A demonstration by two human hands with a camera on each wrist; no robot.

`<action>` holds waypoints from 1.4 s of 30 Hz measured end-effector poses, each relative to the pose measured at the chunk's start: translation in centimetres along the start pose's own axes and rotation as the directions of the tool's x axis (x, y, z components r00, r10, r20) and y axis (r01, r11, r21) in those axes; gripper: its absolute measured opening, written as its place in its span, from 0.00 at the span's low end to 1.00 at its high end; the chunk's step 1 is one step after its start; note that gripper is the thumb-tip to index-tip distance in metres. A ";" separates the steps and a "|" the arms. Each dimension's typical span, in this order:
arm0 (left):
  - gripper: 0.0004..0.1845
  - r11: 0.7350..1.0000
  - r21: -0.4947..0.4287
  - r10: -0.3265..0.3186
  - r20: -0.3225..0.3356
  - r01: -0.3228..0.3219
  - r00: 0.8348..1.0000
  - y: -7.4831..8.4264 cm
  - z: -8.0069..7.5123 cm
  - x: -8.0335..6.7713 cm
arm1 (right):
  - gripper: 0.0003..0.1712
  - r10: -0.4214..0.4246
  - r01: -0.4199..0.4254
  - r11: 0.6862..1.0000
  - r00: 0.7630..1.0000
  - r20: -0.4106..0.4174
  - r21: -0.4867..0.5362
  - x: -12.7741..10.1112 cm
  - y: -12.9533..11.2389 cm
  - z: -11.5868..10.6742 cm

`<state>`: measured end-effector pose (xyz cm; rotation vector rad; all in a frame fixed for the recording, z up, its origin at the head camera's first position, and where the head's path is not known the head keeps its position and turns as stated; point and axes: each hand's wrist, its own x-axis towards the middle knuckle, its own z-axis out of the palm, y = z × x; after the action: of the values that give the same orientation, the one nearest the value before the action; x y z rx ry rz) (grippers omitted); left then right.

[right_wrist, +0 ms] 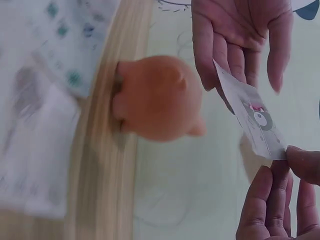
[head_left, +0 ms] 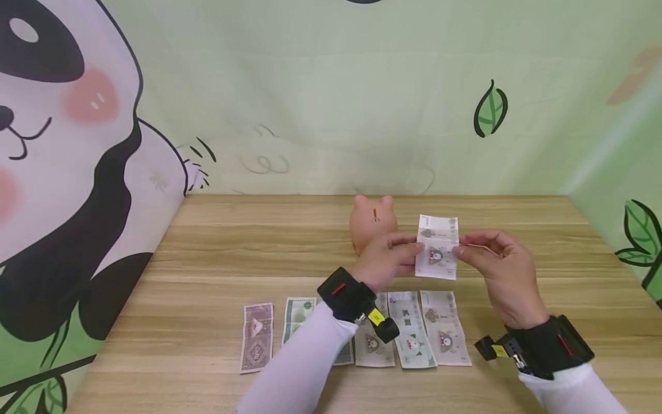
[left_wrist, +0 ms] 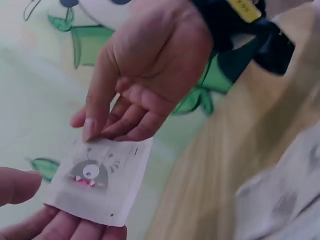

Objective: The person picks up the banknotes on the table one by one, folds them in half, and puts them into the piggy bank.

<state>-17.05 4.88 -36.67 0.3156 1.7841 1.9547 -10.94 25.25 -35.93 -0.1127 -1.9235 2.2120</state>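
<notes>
A pale play banknote (head_left: pixel 437 261) with a grey one-eyed cartoon monster is held up between both hands, above the table. My right hand (head_left: pixel 509 276) pinches its right edge between thumb and fingers. At the left edge, my left hand (head_left: pixel 380 261) supports the note with its fingers behind it. The left thumb (left_wrist: pixel 20 186) stands apart from the paper in the left wrist view. Just behind the left hand, an orange piggy bank (head_left: pixel 369 224) with a slot on top stands on the table, partly covered by that hand.
Several banknotes lie in a row on the wooden table (head_left: pixel 181 322): a purple one (head_left: pixel 257 337) at the left, a green one (head_left: pixel 299 310), and paler ones such as the grey note (head_left: pixel 446 328) at the right. My left forearm covers part of the row. A printed cloth wall stands behind.
</notes>
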 end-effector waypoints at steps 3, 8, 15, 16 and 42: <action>0.17 0.995 0.051 0.093 -0.034 -0.091 0.995 0.6 -1.6 0.2 | 0.15 -0.006 0.006 1.000 1.000 0.019 0.017 0.9 0.2 1.6; 0.14 0.980 0.124 0.169 -0.102 -0.156 0.980 1.4 -3.7 0.2 | 0.18 0.005 -0.007 0.999 0.999 0.048 0.049 2.3 0.5 4.0; 0.14 0.981 0.184 0.104 -0.200 -0.067 0.974 2.5 -5.7 -0.1 | 0.17 0.047 -0.046 0.999 0.997 0.063 -0.012 3.9 0.6 6.7; 0.14 0.980 0.187 0.105 -0.206 -0.066 0.973 2.6 -5.9 -0.1 | 0.18 0.051 -0.050 0.999 0.997 0.064 -0.017 4.1 0.6 6.9; 0.11 0.910 0.411 0.185 -0.288 -0.053 0.940 3.3 -8.8 -0.9 | 0.23 0.054 -0.050 0.993 0.998 0.034 -0.110 5.6 1.6 10.3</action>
<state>-21.02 -3.43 -34.39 0.2518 2.4379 1.7863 -18.58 16.24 -35.55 -0.1405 -2.0839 2.1554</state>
